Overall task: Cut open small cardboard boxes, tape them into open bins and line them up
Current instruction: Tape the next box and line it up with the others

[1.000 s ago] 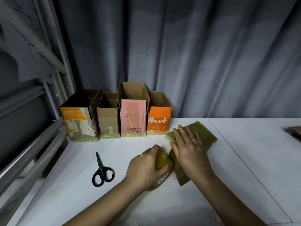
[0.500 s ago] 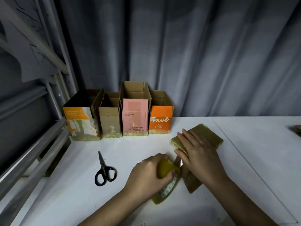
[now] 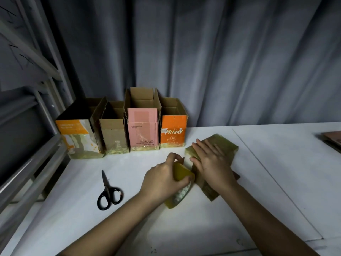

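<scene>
Right hand (image 3: pixel 212 163) presses flat on the cardboard box (image 3: pixel 217 145); beside it, left hand (image 3: pixel 162 180) grips the tape roll (image 3: pixel 180 185).

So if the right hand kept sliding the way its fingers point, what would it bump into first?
Probably the orange cardboard bin printed PRAMY. The right hand lies flat on the brown taped cardboard box, fingers pointing up-left toward it; depth is hard to judge.
</scene>
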